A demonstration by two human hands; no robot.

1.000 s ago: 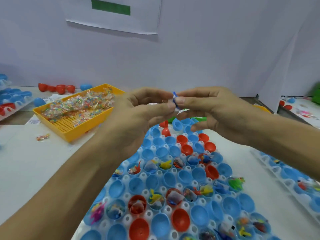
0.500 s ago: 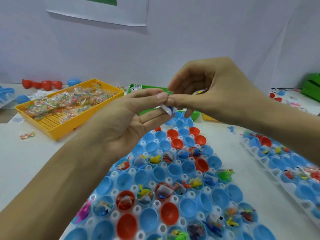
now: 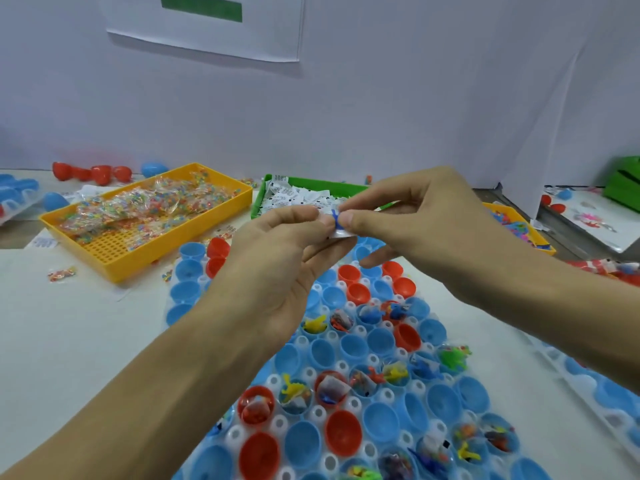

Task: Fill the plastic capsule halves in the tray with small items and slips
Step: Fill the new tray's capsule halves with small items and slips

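At far left I see the yellow tray [image 3: 114, 252] of bead packets. My left hand [image 3: 277, 268] and right hand [image 3: 419, 230] meet above the capsule tray [image 3: 346, 403], both pinching one small white slip with a blue item [image 3: 337, 225] between thumb and fingertips. Behind them lies the green tray [image 3: 263, 199] of slips; blue and red capsule halves [image 3: 343, 433], some filled, sit below.

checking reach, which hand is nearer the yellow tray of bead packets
Left. The left hand is just right of the yellow tray; the right hand is farther right.
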